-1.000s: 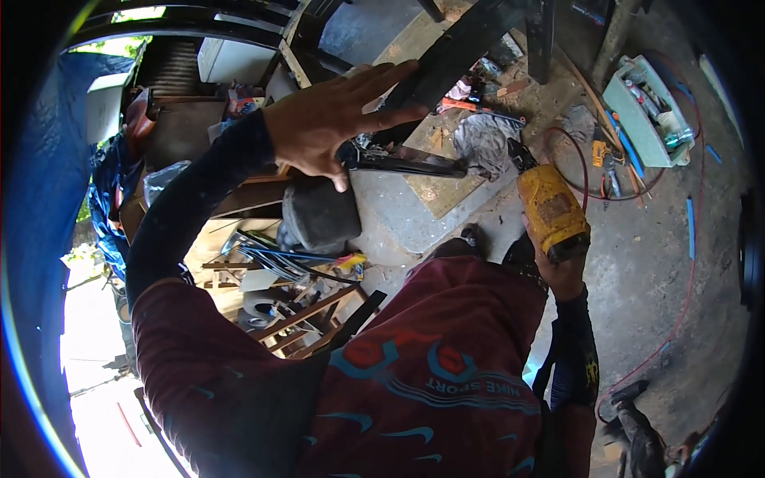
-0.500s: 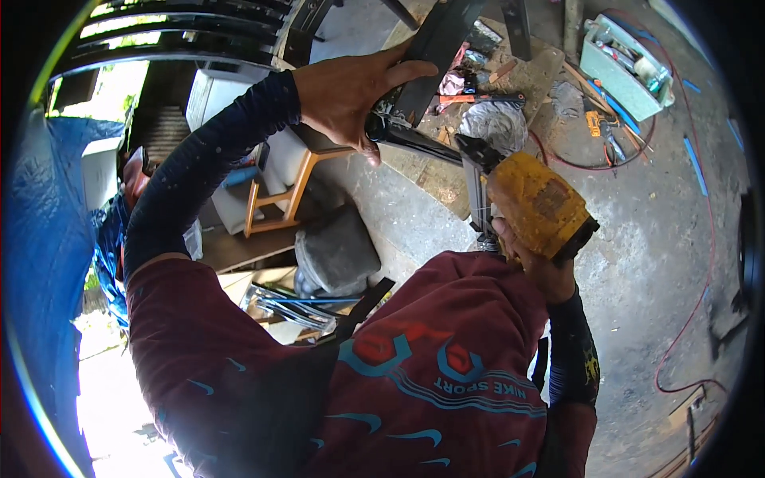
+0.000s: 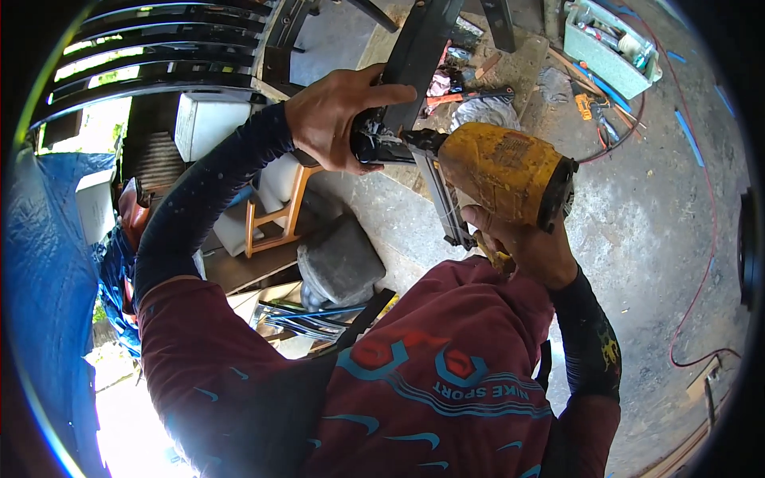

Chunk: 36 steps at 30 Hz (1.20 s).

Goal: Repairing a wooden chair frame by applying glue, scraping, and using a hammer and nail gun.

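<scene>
A worn yellow nail gun is in my right hand, whose fingers wrap its handle below the body. Its black nose points left, at or close to the joint of a black-painted wooden frame. I cannot tell whether the nose touches the wood. The long magazine slants down toward my shirt. My left hand grips the frame at that joint, thumb and fingers around the black piece. Part of the joint is hidden behind the hand and the gun's nose.
Beyond the frame, a board on the floor bears an orange-handled hammer and rags. At the far right stand a pale green toolbox and a yellow drill. A red hose curves over the concrete. Left are a wooden chair and dark stool.
The nail gun has moved left with my right hand, so its nose is nearer my left hand and the joint. My left hand keeps hold of the frame; the view has shifted slightly.
</scene>
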{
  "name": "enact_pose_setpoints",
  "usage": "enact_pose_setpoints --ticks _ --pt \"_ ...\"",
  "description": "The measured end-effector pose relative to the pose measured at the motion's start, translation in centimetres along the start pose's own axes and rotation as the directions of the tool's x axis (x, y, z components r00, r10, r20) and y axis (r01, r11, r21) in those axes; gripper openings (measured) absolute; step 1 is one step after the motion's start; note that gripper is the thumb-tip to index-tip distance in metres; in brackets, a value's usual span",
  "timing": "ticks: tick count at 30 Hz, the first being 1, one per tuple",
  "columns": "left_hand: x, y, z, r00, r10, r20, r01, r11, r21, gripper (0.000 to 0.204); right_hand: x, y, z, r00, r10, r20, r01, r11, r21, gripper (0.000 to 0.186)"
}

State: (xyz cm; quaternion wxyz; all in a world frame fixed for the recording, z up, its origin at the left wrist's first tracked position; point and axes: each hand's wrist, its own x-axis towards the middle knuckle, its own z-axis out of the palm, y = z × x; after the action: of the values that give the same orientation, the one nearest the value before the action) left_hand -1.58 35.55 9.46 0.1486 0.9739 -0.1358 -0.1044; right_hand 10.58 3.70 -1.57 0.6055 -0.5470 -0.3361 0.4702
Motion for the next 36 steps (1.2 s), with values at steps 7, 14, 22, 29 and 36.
enact_pose_setpoints --ticks 7,14,22,29,36 --pt "0.5 0.0 -0.2 0.994 0.047 -0.098 -0.053 0.997 -0.060 0.091 3.7 -2.6 -2.9 0.925 0.331 0.187 -0.343 0.939 0.037 0.046" --pt "0.7 2.3 -1.4 0.964 -0.247 0.097 0.230 0.960 0.159 0.097 7.4 -0.3 -8.0 0.885 0.190 0.425 -0.167 0.982 -0.091 0.059" --pt "1.2 4.8 -1.4 0.901 -0.433 0.039 0.425 0.896 0.124 0.095 11.6 6.7 -17.1 0.851 -0.235 0.469 0.483 0.698 -0.528 0.032" --pt "1.3 4.9 -1.4 0.901 -0.432 0.034 0.416 0.885 0.210 0.098 23.1 13.0 -11.2 0.879 -0.187 0.439 0.453 0.613 -0.647 0.043" --pt "1.3 4.5 -1.7 0.901 -0.427 0.074 0.405 0.891 0.205 0.097 34.1 22.4 2.5 0.818 -0.398 0.416 0.545 0.303 -0.782 0.051"
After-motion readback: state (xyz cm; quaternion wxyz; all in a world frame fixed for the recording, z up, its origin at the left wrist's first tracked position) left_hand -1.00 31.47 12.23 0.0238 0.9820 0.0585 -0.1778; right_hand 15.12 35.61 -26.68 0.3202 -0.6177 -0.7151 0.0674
